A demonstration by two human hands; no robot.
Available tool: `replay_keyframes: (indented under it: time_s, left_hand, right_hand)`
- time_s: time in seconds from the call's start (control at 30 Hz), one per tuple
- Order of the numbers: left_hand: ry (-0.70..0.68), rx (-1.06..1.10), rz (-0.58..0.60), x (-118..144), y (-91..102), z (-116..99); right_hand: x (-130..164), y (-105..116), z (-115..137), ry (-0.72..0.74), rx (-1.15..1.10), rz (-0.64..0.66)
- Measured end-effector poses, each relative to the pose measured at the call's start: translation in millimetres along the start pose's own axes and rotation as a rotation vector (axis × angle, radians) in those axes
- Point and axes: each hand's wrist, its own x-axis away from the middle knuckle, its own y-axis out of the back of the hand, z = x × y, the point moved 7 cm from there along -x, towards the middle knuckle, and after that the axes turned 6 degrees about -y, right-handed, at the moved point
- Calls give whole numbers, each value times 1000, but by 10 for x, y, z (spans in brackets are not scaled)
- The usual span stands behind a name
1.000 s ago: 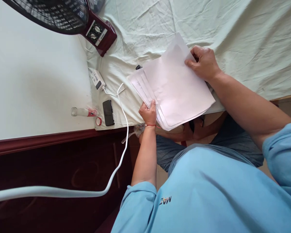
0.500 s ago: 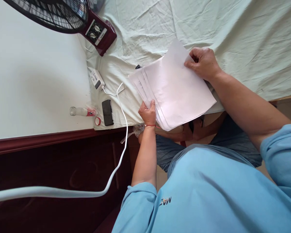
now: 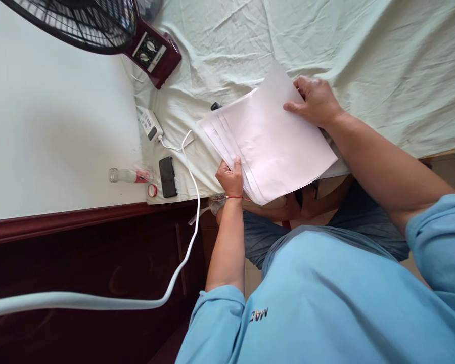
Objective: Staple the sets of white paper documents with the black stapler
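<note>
A fanned stack of white paper sheets (image 3: 276,141) is held over the front edge of the cloth-covered surface. My left hand (image 3: 230,174) grips its lower left edge, thumb on top and fingers underneath. At the upper right edge, my right hand (image 3: 316,101) pinches the sheets between thumb and fingers, and the top corner curls up. The uppermost sheet looks blank, while faint print shows on the offset edges at the left. A small black object (image 3: 216,106) pokes out behind the stack, mostly hidden.
A dark red fan (image 3: 155,55) stands at the upper left. Near the left edge of the pale cloth (image 3: 326,40) are a white power adapter (image 3: 151,125), a black phone (image 3: 168,177), a glass bottle (image 3: 127,175) and a red tape roll (image 3: 152,190). A white cable (image 3: 191,242) crosses the left side.
My right thumb has slid slightly left across the top sheet, and the right fingers have shifted a little. My left hand keeps its grip; the sheets have moved only slightly.
</note>
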Motion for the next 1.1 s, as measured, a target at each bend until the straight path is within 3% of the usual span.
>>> replay_keyframes:
  time_s: [0.17, 0.57, 0.87, 1.1]
  left_hand:
    - [-6, 41, -31, 4, 15, 26]
    - [-17, 90, -83, -3, 14, 37]
    - [-40, 181, -8, -2, 2, -4]
    - [-39, 158, 3, -7, -2, -11]
  right_hand:
    - [-16, -22, 32, -5, 148, 47]
    - [37, 56, 51, -6, 68, 14]
    - [126, -73, 138, 56, 42, 166]
    - [111, -33, 143, 35, 25, 130]
